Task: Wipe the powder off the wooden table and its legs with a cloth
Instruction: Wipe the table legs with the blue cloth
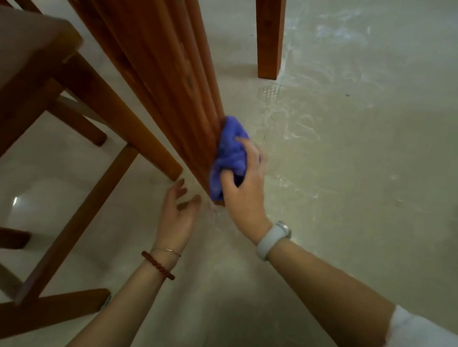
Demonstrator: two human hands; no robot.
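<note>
Here the right hand (245, 186) grips the bunched blue cloth (229, 156), pressing it against the table leg (160, 61) near its foot to rub powder off; just left of it, the left hand (176, 216) hovers spread, holding nothing.

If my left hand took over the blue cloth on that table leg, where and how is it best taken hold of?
Grip the cloth's bunched lower end, near the foot of the table leg, coming from the left below the right hand. That hand's fingers already cover its upper part; the left hand waits open just below.
</note>
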